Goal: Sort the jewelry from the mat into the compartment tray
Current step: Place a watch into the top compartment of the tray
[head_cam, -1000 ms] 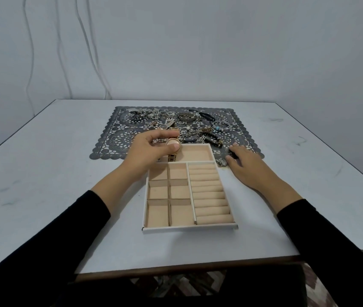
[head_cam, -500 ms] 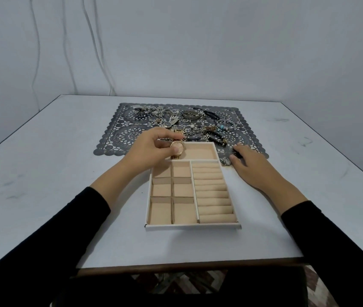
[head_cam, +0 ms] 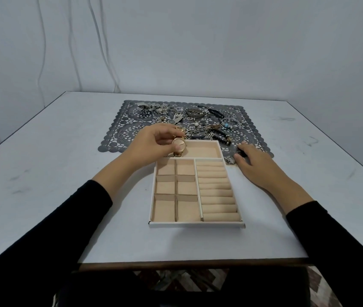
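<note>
A beige compartment tray lies in front of me, its far end on the dark lace mat. Its compartments hold nothing that I can see. My left hand pinches a gold watch over the left end of the tray's long far compartment, the band hanging into it. A heap of jewelry, chains, bracelets and rings, covers the mat's far half. My right hand rests flat with straight fingers on the table by the tray's far right corner, fingertips at a small dark piece on the mat's edge.
The white table reaches to a wall at the back, where thin cables hang. The table's front edge runs close below the tray. Patterned floor shows under it.
My left hand has carried the gold watch a little lower toward the tray's far compartment. The right hand has stayed in place.
</note>
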Motion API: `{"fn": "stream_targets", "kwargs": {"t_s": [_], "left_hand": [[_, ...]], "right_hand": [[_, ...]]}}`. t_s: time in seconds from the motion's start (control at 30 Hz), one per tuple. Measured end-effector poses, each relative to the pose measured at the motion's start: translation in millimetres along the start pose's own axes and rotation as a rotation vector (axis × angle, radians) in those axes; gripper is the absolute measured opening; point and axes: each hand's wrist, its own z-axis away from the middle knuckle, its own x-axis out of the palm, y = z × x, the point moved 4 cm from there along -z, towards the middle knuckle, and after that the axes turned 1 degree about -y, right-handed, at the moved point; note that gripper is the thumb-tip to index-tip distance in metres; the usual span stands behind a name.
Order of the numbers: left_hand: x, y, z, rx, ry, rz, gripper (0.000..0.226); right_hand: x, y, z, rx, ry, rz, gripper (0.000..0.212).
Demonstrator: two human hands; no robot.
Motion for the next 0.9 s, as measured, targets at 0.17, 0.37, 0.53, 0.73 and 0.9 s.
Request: {"fn": "stream_targets", "kwargs": {"t_s": [0.17,0.37,0.53,0.73,0.9], "left_hand": [[-3.6,-0.5,-3.7,0.055,-0.013,-0.135,0.032],[-9.9,-1.9,-8.5,0.106,-0.008,-0.301,0.032],[-12.4,-4.5,-12.6,0.129,-0.013,-0.324,0.032],[-15.9,-13.4,-19.1,0.123,-0.066,-0.341,0.035],[-17.1,-15.6,-19.2,0.110,-0.074,-0.327,0.037]], "right_hand": [[0.6,1.1,-0.6,0.007,-0.002,0.006,0.041],[0.2,-0.1,-0.1,0.005,-0.008,0.003,0.041],[-0.3,-0.7,-0.3,-0.005,-0.005,0.004,0.035],[0.4,0.2,-0.4,0.005,-0.004,0.002,0.038],[0.1,-0.1,0.1,0.011,-0.006,0.006,0.039]]}}
